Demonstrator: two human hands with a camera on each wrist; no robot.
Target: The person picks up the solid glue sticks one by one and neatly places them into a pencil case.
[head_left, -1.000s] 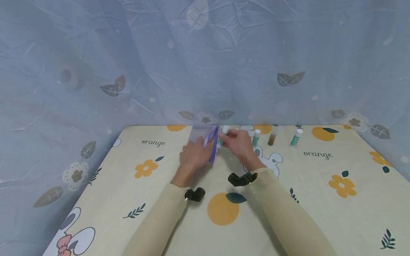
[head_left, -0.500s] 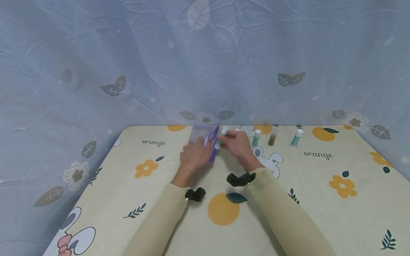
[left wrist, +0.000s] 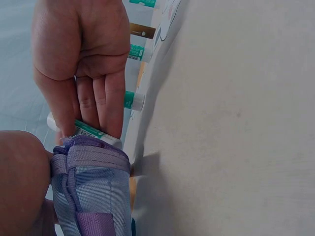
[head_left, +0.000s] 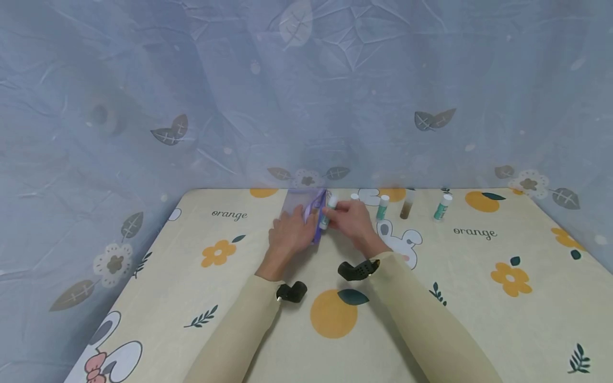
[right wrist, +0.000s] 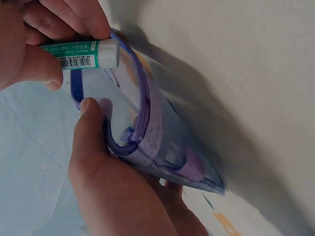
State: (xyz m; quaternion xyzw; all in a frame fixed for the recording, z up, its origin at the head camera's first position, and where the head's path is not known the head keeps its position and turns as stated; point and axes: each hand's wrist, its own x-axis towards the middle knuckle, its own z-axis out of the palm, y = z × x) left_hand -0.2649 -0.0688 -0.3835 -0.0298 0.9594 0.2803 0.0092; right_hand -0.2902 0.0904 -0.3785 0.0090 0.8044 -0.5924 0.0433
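My left hand (head_left: 292, 231) grips a purple mesh zipper pouch (right wrist: 162, 123) by its rim, thumb at the inside edge and fingers outside. The pouch's mouth gapes toward my right hand (head_left: 351, 218). That hand pinches a glue stick (right wrist: 81, 54), green with white ends and a barcode, between thumb and fingers. One white end of the stick overlaps the pouch's opening in the right wrist view. In the left wrist view the glue stick (left wrist: 91, 130) lies crosswise just beyond the purple rim. My right palm faces that camera.
To the right of my right hand stand a green glue stick (head_left: 382, 207), a clear tube with brown contents (head_left: 407, 206) and another green glue stick (head_left: 442, 207). A white cap (head_left: 354, 196) shows behind the hand. A blue curtain (head_left: 306, 96) hangs behind the patterned tablecloth (head_left: 258, 340).
My right hand has moved slightly left and toward me, bringing the glue stick down along the pouch's opening. The left hand and pouch have stayed put.
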